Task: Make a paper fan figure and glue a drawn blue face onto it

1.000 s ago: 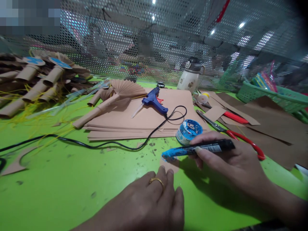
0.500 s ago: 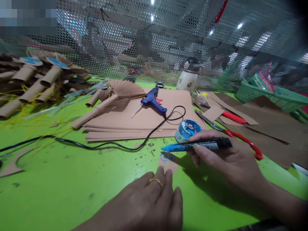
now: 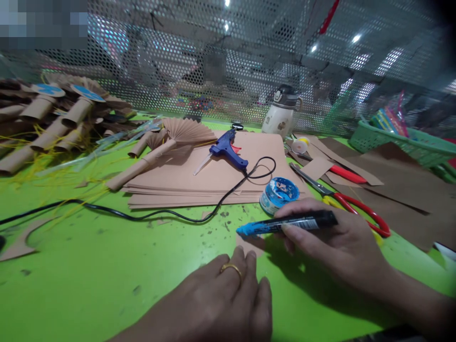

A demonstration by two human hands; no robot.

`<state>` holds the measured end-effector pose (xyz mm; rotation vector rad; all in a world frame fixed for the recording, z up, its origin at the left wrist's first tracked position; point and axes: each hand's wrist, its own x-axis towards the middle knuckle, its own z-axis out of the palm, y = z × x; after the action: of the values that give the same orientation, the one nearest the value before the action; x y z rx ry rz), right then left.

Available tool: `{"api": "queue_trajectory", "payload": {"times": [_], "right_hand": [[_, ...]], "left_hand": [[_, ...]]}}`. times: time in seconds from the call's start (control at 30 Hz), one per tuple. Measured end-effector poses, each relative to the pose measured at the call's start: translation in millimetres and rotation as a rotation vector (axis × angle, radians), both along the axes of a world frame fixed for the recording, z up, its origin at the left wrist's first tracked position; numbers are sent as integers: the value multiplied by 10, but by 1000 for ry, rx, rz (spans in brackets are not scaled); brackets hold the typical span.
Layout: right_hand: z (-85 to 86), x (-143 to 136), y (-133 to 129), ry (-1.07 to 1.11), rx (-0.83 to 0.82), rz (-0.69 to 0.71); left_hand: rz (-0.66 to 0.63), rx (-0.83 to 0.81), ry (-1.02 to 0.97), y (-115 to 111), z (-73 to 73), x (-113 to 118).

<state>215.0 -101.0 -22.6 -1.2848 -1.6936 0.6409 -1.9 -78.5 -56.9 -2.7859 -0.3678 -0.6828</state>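
My right hand (image 3: 327, 242) grips a black marker (image 3: 295, 222) whose tip end is coated in blue paint. The tip rests on or just above the far edge of a small brown paper disc (image 3: 251, 246); contact cannot be made out. My left hand (image 3: 221, 294), a gold ring on one finger, lies flat with its fingertips pressing the disc's near side against the green table (image 3: 85, 285). The marker hides the disc's far part. Just beyond it stands a small open jar (image 3: 270, 202) smeared with blue paint.
A blue glue gun (image 3: 228, 149) with a black cord lies on stacked brown paper (image 3: 171, 183) beside a paper fan (image 3: 156, 161). Red-handled scissors (image 3: 363, 209) lie right. More fans (image 3: 78, 109) pile up left. Behind stand a bottle (image 3: 280, 114) and green basket (image 3: 409, 142).
My right hand has brought the marker slightly nearer to me and left, so its tip now covers the disc's blue marks. My left hand has stayed put.
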Motion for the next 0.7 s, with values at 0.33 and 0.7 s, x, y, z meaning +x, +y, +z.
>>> {"api": "queue_trajectory", "payload": {"times": [0.33, 0.7], "right_hand": [[-9, 40, -33, -1, 32, -51], [-32, 20, 2, 13, 10, -18]], "left_hand": [[-2, 12, 23, 12, 29, 10], [8, 5, -4, 5, 6, 1]]}}
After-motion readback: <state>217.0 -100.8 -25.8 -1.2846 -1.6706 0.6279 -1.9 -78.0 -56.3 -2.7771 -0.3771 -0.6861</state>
